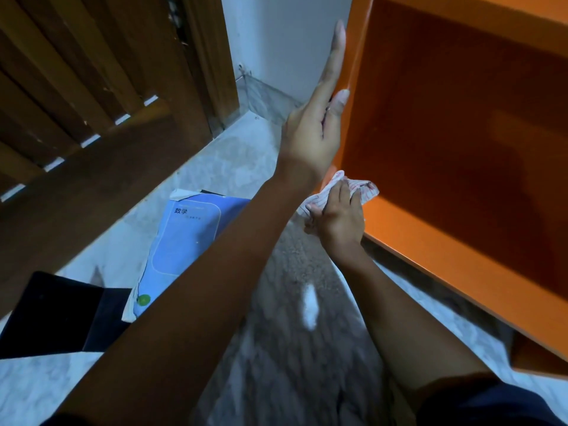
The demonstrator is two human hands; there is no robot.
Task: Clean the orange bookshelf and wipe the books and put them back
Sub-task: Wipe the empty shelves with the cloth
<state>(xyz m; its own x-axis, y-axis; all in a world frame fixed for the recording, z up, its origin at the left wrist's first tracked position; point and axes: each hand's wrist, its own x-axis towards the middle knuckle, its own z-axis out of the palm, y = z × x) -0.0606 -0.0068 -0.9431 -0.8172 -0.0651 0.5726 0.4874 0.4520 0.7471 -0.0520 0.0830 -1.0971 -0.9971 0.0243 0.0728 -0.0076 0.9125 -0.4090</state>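
Observation:
The orange bookshelf (pixel 455 142) fills the right side, its compartment bare inside. My left hand (pixel 316 124) lies flat with straight fingers against the shelf's left outer side panel, thumb on the front edge. My right hand (pixel 338 219) is closed on a white cloth with red stripes (pixel 362 187), pressed at the lower left corner of the shelf's front edge. A blue book (pixel 184 241) lies on the floor to the left, partly hidden by my left forearm, on top of other books whose edges show under it.
A dark wooden slatted door (pixel 92 103) stands at the left. A white wall (pixel 282 41) is behind the shelf. A black flat object (pixel 61 315) lies on the grey marble floor (pixel 292 333) at the lower left.

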